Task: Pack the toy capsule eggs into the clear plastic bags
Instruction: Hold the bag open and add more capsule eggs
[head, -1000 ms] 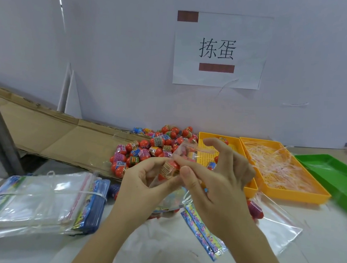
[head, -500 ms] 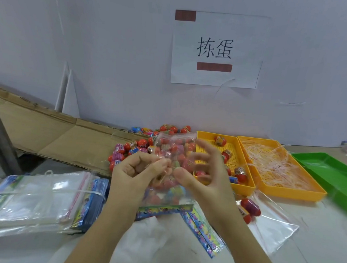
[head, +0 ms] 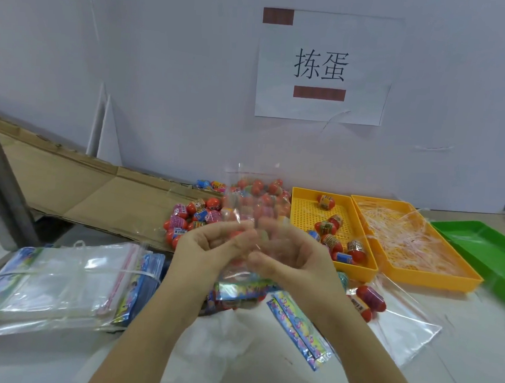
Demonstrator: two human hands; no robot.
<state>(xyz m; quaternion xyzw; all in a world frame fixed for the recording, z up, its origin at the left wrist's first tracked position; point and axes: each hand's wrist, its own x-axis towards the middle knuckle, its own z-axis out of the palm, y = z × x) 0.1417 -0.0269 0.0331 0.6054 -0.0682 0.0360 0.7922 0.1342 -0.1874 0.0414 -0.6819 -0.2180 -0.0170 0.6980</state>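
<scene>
Left hand (head: 208,257) and right hand (head: 297,263): each grip pinched on upright clear bag (head: 254,197), which veils egg pile (head: 183,224) behind. Yellow tray (head: 303,218) right, bag stack (head: 60,279) left, on table (head: 458,355).

Not much to see of the person tbh, just two arms. Left grip (head: 208,248) and right grip (head: 295,261) are both bare, and so are the left forearm (head: 158,328) and right forearm (head: 362,357), right down to the bottom edge of the view. Both arms look slim & smooth, w/ narrow wrists. Left grip is sharp enough to make out knuckles + finger creases. Right grip is smeared w/ blur, so nails etc can't be made out imo.
</scene>
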